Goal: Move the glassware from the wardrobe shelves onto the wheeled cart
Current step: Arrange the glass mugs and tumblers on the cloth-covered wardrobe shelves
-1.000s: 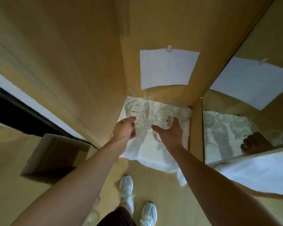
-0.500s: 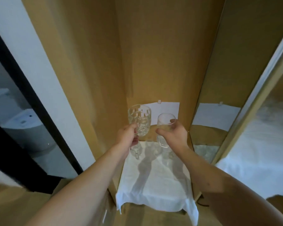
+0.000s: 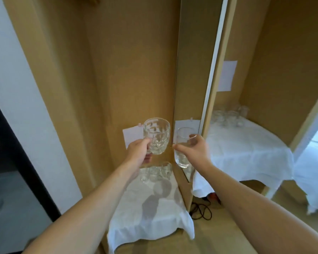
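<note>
- Left hand [image 3: 139, 152], frame centre, grips a patterned glass [image 3: 156, 136] — fingers curled round its base.
- Right hand [image 3: 195, 150] pinches a plain glass [image 3: 183, 146] beside it.
- More glasses [image 3: 155, 172] stand below on the white-clothed shelf [image 3: 151, 213].
- Paper sheets [image 3: 132, 137] behind — no legible writing.

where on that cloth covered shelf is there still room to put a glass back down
The front of the white cloth, from the cluster of glasses to the hanging edge, lies bare. The back strip by the wall is crowded with those glasses. Both hands are full: left hand holds a patterned glass, right hand a plain glass.
</note>
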`<action>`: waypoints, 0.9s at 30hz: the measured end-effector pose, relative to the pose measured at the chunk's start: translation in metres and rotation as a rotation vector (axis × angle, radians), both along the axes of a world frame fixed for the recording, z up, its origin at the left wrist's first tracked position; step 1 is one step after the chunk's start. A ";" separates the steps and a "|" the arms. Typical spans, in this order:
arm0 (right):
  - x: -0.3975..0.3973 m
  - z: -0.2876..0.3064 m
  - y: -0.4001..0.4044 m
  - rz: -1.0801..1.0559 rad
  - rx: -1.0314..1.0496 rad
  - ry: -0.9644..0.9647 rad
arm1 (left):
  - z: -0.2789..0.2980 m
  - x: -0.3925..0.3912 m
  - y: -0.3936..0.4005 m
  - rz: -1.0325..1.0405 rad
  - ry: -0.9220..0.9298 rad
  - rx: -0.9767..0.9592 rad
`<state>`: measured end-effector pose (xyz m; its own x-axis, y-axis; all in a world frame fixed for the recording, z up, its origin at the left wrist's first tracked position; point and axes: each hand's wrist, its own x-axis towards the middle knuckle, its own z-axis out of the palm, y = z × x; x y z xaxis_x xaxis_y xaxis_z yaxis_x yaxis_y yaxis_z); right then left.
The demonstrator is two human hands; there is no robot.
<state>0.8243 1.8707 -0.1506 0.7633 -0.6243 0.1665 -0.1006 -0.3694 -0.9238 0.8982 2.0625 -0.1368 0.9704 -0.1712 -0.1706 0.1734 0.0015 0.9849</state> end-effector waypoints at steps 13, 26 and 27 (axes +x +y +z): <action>-0.111 0.005 -0.123 -0.192 0.093 -0.046 | 0.020 -0.091 -0.129 -0.188 -0.008 0.110; -0.189 -0.004 -0.287 -0.137 0.134 -0.057 | 0.011 -0.150 -0.289 -0.167 0.072 0.127; -0.193 -0.004 -0.297 -0.126 0.134 -0.049 | 0.010 -0.154 -0.296 -0.158 0.077 0.125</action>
